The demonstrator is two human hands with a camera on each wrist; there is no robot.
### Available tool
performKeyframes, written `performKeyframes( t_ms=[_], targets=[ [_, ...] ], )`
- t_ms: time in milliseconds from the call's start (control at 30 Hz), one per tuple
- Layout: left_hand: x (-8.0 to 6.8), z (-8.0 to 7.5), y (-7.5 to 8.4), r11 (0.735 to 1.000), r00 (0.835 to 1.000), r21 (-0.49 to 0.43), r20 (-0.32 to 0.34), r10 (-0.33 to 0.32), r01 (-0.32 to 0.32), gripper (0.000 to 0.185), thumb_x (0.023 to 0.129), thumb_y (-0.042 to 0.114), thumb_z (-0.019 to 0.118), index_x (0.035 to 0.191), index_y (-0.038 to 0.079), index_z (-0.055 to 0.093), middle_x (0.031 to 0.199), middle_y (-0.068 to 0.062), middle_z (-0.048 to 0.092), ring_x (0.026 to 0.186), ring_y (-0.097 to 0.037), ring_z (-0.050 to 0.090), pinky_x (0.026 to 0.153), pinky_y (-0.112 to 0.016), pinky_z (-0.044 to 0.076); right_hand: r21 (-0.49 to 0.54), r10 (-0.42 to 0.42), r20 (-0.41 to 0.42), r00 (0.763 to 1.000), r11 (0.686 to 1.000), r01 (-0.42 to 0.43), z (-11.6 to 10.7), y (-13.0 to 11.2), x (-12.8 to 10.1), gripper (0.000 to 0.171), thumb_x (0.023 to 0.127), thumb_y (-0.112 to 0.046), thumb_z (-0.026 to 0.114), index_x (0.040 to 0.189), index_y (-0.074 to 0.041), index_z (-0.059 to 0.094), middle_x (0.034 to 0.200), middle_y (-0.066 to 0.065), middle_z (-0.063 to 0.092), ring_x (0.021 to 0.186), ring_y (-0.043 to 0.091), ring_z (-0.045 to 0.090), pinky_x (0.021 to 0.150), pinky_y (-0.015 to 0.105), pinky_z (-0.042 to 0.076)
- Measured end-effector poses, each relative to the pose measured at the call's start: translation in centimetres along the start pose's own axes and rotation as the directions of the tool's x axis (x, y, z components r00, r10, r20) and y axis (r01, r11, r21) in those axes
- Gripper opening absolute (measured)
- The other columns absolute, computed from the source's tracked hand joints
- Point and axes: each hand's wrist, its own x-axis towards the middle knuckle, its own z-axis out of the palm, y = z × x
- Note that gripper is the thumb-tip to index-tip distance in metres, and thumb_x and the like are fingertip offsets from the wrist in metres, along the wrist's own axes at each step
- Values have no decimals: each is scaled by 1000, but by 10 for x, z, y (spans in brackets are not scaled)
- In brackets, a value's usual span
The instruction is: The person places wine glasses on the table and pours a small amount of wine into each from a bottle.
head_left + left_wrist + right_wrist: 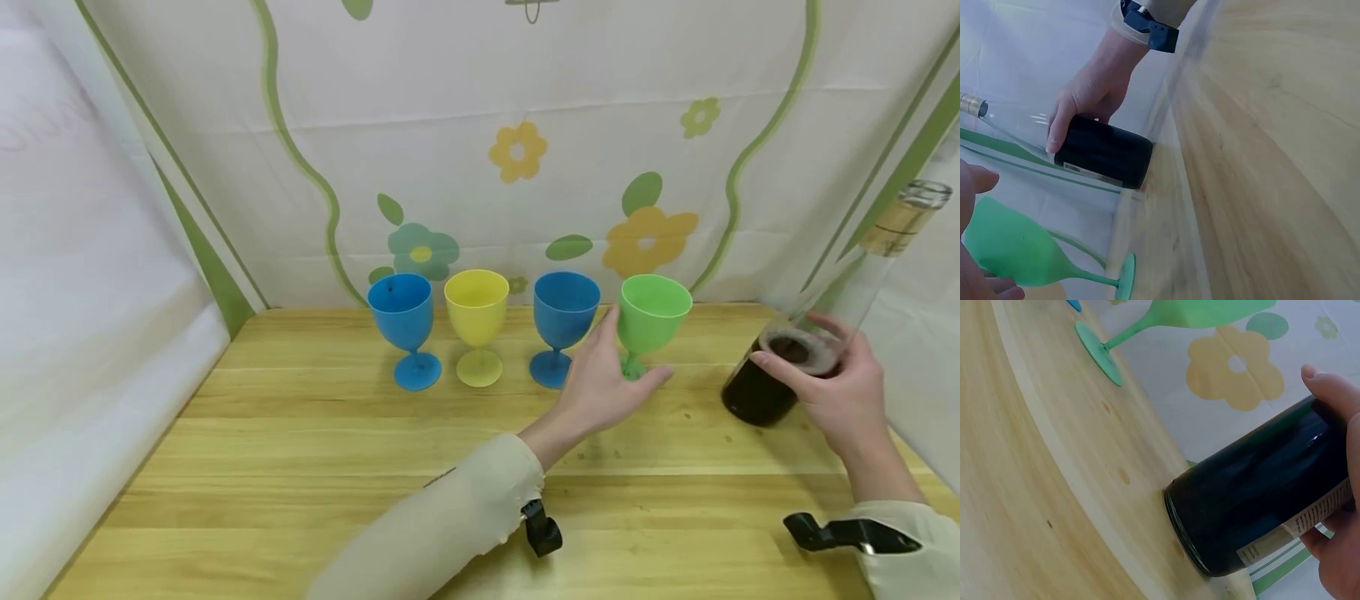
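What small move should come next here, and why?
Probably the left hand closes on the green goblet to steady it. Its fingers sit at the stem and bowl without a clear grip, while the right hand already grips the bottle, which stands tilted on the table, dark liquid low in it.

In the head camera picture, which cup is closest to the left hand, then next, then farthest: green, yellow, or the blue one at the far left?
From the left hand:
1. Green cup, right by its fingers.
2. Yellow cup, further left.
3. Far-left blue cup, at the row's left end.
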Motion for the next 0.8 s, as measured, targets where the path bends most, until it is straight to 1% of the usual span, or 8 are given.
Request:
performKeyframes(
  t_ms=[67,167,267,400,533,667,800],
  targets=[
    [4,4,2,999,1000,-22,-10,-26,25,87,93,52,78,163,30,31,143,6,60,120,-11,62,94,-33,57,-10,-3,7,1000,1000,3,-1,2,1,78,92,-20,85,155,-36,42,116,-23,49,99,-7,52,69,4,47],
    [9,8,6,995,996,-58,-23,-85,84,94,92,54,78,166,34,25,148,7,56,127,-14,61,98,-37,57,-17,-7,15,1000,1000,8,-2,3,0,79,92,-20,84,157,-36,41,116,-23,50,97,-8,52,69,5,48],
    [12,12,9,987,989,-88,-43,-139,135,98,91,54,79,167,38,20,150,6,55,125,-14,60,95,-37,56,-11,-14,18,1000,1000,14,-2,3,0,79,92,-19,84,157,-34,42,116,-22,50,97,-7,53,69,5,48],
    [18,16,12,978,980,-120,-83,-180,169,98,90,53,81,166,39,22,148,6,55,123,-14,60,93,-37,55,-11,-16,22,1000,1000,16,-1,3,-1,77,93,-19,83,156,-35,42,116,-21,50,97,-7,53,68,6,48],
    [24,20,13,973,974,-137,-107,-202,187,97,89,53,82,165,39,22,149,6,54,126,-15,59,96,-38,56,-8,-17,40,999,1000,18,-2,3,-1,78,94,-18,83,156,-35,40,116,-22,50,95,-8,54,67,7,48],
    [29,24,12,970,970,-142,-117,-212,195,100,90,53,81,166,39,18,152,4,52,131,-17,57,100,-39,56,-5,-22,53,998,1000,22,-3,4,-2,80,93,-14,83,157,-34,40,117,-24,49,96,-10,53,69,5,48],
    [33,26,11,967,968,-152,-119,-222,204,102,91,53,80,168,39,14,157,3,49,136,-19,55,105,-42,55,-26,-26,55,998,999,27,-3,5,-2,82,92,-15,84,159,-32,39,117,-26,48,98,-12,52,71,3,47]
  ],
)
